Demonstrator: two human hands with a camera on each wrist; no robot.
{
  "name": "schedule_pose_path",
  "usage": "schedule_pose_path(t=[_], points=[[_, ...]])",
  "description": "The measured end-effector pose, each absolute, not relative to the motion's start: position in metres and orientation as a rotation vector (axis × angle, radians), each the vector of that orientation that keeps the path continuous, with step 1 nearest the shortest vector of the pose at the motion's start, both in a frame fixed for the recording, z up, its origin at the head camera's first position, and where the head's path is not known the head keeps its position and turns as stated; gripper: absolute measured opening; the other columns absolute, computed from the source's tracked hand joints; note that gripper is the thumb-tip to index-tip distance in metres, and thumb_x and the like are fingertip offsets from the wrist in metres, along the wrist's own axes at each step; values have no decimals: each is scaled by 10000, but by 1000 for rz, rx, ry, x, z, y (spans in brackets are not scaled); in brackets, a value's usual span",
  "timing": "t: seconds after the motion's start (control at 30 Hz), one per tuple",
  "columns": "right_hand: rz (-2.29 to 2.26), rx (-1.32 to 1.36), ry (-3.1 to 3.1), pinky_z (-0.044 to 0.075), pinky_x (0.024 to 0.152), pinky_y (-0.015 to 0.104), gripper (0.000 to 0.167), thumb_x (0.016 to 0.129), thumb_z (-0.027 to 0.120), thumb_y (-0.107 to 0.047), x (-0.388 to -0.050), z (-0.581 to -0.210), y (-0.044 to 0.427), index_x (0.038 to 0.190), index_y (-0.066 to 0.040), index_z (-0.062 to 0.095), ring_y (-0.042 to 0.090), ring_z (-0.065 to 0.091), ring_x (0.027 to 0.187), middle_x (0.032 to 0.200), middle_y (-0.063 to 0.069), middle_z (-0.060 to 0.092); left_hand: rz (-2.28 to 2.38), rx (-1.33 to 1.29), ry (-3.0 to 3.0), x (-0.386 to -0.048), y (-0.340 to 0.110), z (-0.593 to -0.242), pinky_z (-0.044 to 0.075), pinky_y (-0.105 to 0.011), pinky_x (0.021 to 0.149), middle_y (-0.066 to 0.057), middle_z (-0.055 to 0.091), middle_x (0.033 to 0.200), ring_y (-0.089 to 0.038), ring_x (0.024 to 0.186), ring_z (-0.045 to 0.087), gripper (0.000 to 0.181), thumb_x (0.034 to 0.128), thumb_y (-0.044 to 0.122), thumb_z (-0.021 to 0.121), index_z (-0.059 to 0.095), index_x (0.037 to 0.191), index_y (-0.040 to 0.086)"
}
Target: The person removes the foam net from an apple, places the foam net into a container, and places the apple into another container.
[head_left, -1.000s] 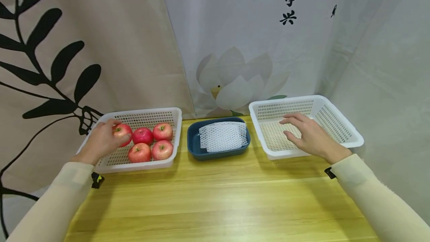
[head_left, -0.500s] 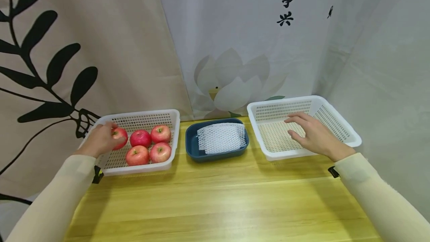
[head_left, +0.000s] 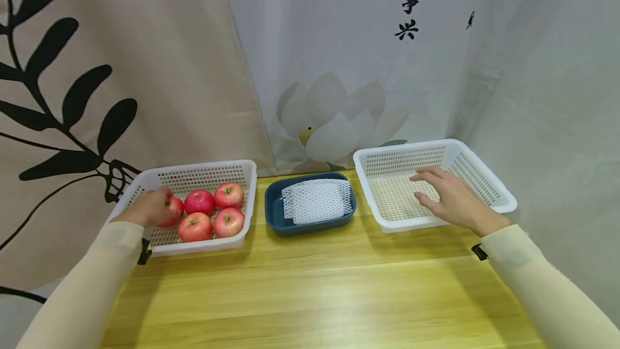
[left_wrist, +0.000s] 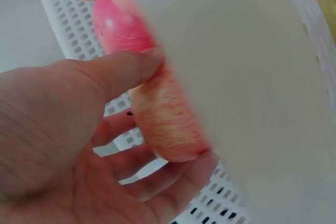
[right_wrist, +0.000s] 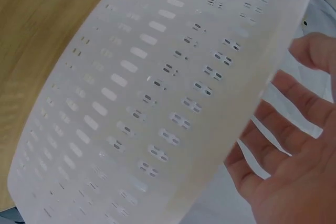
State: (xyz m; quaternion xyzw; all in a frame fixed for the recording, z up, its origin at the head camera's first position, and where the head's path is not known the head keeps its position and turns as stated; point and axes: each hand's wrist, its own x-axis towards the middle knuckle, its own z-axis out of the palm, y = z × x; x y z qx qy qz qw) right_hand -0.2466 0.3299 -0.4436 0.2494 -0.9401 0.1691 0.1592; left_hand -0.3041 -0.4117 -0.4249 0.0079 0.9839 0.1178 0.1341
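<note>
My left hand [head_left: 149, 209] reaches into the left white plastic basket [head_left: 205, 246] and grips a red apple [head_left: 174, 213] at its left side. In the left wrist view the thumb lies on top of that apple [left_wrist: 168, 119] while the fingers curl beneath it. Several other apples [head_left: 196, 227] sit close together to its right. Over the right white basket [head_left: 389, 190], which has no fruit in it, my right hand [head_left: 450, 198] hovers with relaxed, spread fingers and holds nothing. The right wrist view shows those fingers beside the basket's wall [right_wrist: 121, 87].
Between the baskets stands a dark blue tray [head_left: 310, 228] with white foam mesh netting [head_left: 317, 201] in it. All of them rest on a wooden table [head_left: 310, 290]. A printed curtain [head_left: 334, 42] hangs behind its back edge.
My left hand has lowered and closed round the leftmost apple. The right hand stays over the right basket almost unmoved. The head view has shifted slightly.
</note>
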Motion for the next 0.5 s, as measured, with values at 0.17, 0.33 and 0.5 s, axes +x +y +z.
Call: schedule_pose_path(t=[0.17, 0.33, 0.5], points=[[493, 708, -2700, 580, 1133, 748, 388, 1063, 847, -156, -247, -445, 330, 1423, -33, 772, 535, 700, 1388, 1560, 275, 698, 285, 44, 2823, -298, -406, -422, 535, -804, 1167, -485, 632, 1418, -614, 1265, 645, 677, 1047, 162, 687, 453, 1543, -236], [503, 697, -2689, 563, 1147, 759, 409, 1056, 856, -145, -244, -446, 330, 1433, -21, 759, 543, 683, 1399, 1556, 285, 690, 258, 100, 2840, -296, -403, -419, 578, -749, 1099, -441, 680, 1310, -554, 1165, 666, 672, 1022, 167, 721, 487, 1506, -235], [508, 685, -2673, 558, 1147, 767, 425, 1057, 855, -143, -242, -449, 332, 1451, -25, 748, 544, 670, 1413, 1570, 278, 677, 275, 128, 2864, -293, -401, -422, 558, -779, 1128, -445, 692, 1319, -591, 1216, 670, 677, 1071, 204, 747, 498, 1515, -243]])
